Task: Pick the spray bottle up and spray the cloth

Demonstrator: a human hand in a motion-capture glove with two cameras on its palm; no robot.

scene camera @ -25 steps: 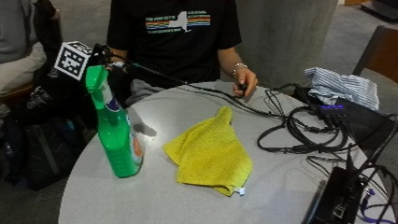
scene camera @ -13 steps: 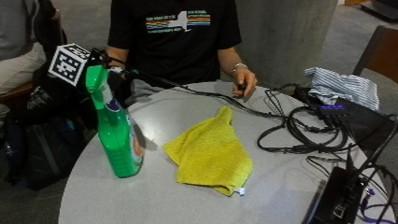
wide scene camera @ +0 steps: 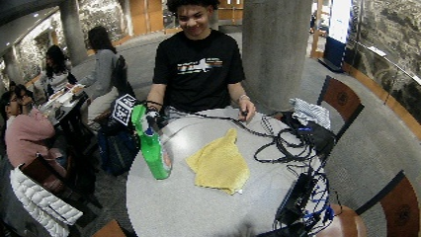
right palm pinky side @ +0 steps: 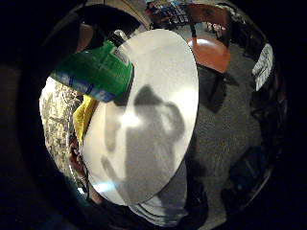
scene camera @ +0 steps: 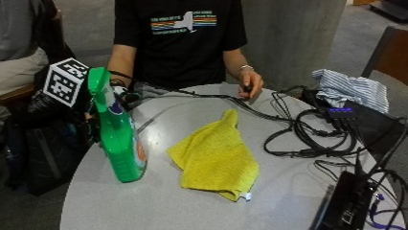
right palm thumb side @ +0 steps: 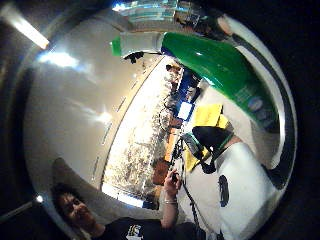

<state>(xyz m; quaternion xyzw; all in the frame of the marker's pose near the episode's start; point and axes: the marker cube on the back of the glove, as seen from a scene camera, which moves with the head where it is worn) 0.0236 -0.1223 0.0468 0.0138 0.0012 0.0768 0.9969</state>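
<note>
The gloved right hand [scene camera: 124,93] is behind the spray bottle [scene camera: 121,139]; whether its fingers grasp the neck, I cannot tell. The yellow cloth [scene camera: 213,158] lies beside them on the surface [scene camera: 159,201].

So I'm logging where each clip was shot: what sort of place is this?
Probably a public indoor seating area, such as a café or campus lobby. The round table stands beside a concrete pillar, other people sit at a neighbouring table, and wooden chairs stand on carpeted floor.
</note>
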